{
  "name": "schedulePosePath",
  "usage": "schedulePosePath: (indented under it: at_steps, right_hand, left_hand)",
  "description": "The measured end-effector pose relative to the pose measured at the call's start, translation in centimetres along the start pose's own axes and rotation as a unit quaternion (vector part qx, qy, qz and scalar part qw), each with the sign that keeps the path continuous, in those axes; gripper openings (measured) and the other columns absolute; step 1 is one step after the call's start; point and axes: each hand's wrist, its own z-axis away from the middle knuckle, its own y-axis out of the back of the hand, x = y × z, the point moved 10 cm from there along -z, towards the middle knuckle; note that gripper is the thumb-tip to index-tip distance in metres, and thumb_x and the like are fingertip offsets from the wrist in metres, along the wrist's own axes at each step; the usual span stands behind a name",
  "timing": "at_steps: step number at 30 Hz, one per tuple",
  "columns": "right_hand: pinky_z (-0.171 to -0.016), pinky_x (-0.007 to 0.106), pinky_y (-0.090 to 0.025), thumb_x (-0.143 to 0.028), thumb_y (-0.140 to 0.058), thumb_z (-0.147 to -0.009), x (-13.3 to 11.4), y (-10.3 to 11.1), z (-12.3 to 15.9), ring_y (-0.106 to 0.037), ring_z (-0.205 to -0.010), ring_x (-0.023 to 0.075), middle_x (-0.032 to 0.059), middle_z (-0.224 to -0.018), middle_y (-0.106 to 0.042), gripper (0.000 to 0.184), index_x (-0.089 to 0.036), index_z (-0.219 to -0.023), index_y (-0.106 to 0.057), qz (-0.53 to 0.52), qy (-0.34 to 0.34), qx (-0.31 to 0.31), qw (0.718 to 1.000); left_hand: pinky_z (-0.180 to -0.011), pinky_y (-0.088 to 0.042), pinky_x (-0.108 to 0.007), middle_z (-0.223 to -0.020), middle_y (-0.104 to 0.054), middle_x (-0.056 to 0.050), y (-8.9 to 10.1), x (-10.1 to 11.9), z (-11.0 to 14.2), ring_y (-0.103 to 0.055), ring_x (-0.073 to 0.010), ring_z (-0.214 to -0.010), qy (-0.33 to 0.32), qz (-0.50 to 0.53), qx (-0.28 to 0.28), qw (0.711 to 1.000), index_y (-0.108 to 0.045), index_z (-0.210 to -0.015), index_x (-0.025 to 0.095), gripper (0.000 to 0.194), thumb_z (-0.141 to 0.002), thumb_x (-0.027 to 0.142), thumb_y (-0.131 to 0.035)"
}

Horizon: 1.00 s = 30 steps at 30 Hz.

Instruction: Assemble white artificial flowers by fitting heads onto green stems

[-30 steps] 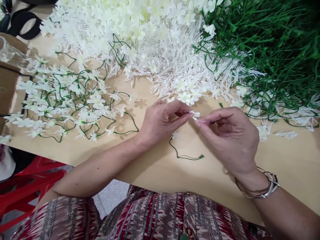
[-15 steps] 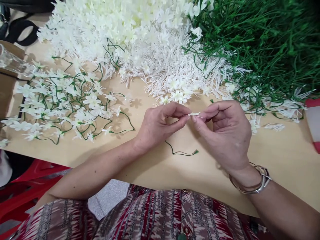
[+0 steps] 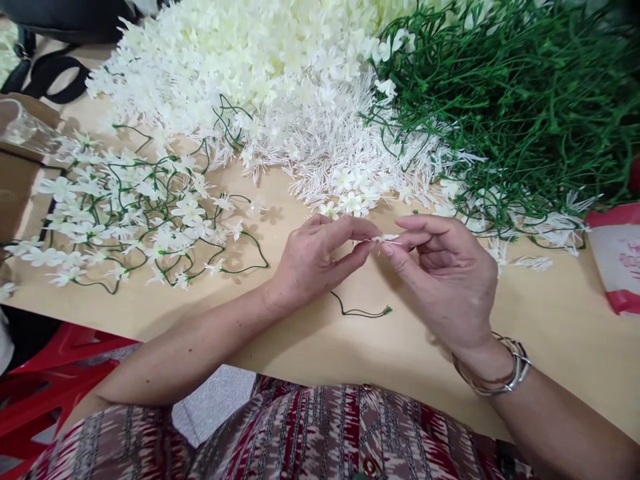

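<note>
In front of my chest, both hands meet over a small white artificial flower with thin white strands. My left hand is closed in a pinch on its left side. Thumb and fingertips of my right hand come together at its right side, closed on it too; part of the piece is hidden by the fingertips. Below them a single green plastic stem lies on the table. Just beyond my fingers lie white blossoms.
A large heap of white petals and white strands covers the back, with green stems piled at right. Flowers on green stems spread at left beside a clear cup. A red-and-white packet lies far right.
The white flower at my fingertips now shows more of its petals. My right fingers have shifted slightly and the index finger is a little straighter. The view has moved slightly.
</note>
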Motion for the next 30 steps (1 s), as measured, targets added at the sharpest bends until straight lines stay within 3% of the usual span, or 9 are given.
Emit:
schedulePosePath:
  at_steps: [5,10,14,17,23,27,30]
  right_hand:
    - [-0.076,0.033,-0.064,-0.018,-0.083,-0.085,0.4,0.1,-0.1,-0.073,-0.073,0.0159,-0.0035,-0.079,-0.075,0.026,-0.025,-0.108,-0.072,-0.042,-0.035,0.010,0.998]
    - [-0.074,0.032,-0.063,-0.019,-0.084,-0.085,0.7,0.3,-0.1,-0.073,-0.073,0.0160,-0.0034,-0.078,-0.075,0.026,-0.027,-0.106,-0.072,-0.040,-0.051,0.018,0.998]
    - [-0.072,0.033,-0.063,-0.022,-0.084,-0.087,0.8,0.2,-0.1,-0.074,-0.072,0.0165,-0.0026,-0.079,-0.075,0.024,-0.028,-0.106,-0.072,-0.040,-0.053,0.013,0.998]
    - [-0.073,0.033,-0.063,-0.021,-0.084,-0.086,0.7,0.2,0.0,-0.074,-0.074,0.0164,-0.0027,-0.080,-0.076,0.026,-0.027,-0.107,-0.072,-0.042,-0.052,0.018,0.998]
    - [-0.084,0.042,-0.062,-0.024,-0.082,-0.091,1.3,0.4,0.5,-0.075,-0.082,0.0211,-0.0009,-0.090,-0.077,0.029,-0.034,-0.117,-0.074,-0.022,-0.048,0.006,0.999]
    - [-0.080,0.043,-0.061,-0.024,-0.079,-0.094,0.5,0.2,0.4,-0.073,-0.085,0.0223,-0.0001,-0.096,-0.078,0.025,-0.036,-0.116,-0.077,0.022,0.014,-0.025,0.999]
    - [-0.076,0.041,-0.059,-0.022,-0.078,-0.096,-0.5,0.3,0.2,-0.072,-0.084,0.0210,-0.0006,-0.094,-0.078,0.016,-0.034,-0.104,-0.079,0.029,0.058,-0.028,0.997]
  left_hand:
    - [-0.080,-0.054,-0.024,-0.082,-0.081,0.005,0.2,0.8,0.1,-0.071,-0.0076,-0.064,-0.042,-0.037,0.026,0.998,-0.069,-0.105,0.020,0.004,-0.102,0.018,-0.068]
    - [-0.078,-0.055,-0.023,-0.094,-0.084,0.000,0.5,0.4,0.0,-0.078,-0.0101,-0.080,-0.008,-0.010,0.025,1.000,-0.068,-0.106,0.018,0.005,-0.101,0.018,-0.070]
    - [-0.077,-0.053,-0.023,-0.083,-0.081,0.005,0.5,0.8,0.0,-0.072,-0.0072,-0.064,-0.038,-0.023,0.034,0.998,-0.069,-0.102,0.020,0.002,-0.101,0.018,-0.069]
    - [-0.078,-0.052,-0.023,-0.082,-0.081,0.006,0.3,0.7,0.0,-0.071,-0.0064,-0.064,-0.044,-0.022,0.032,0.998,-0.069,-0.103,0.020,0.005,-0.101,0.016,-0.069]
    - [-0.078,-0.050,-0.024,-0.082,-0.081,0.005,0.6,0.9,-0.1,-0.075,-0.0072,-0.070,-0.062,-0.010,0.028,0.998,-0.068,-0.104,0.019,0.004,-0.102,0.016,-0.068]
    - [-0.079,-0.050,-0.027,-0.097,-0.085,0.001,0.3,1.7,0.1,-0.079,-0.0098,-0.084,-0.102,-0.040,0.007,0.994,-0.067,-0.109,0.020,0.008,-0.104,0.014,-0.065]
    - [-0.079,-0.052,-0.026,-0.096,-0.084,0.001,0.6,1.7,0.1,-0.079,-0.0098,-0.080,-0.089,-0.022,0.026,0.995,-0.065,-0.111,0.019,0.011,-0.102,0.014,-0.068]
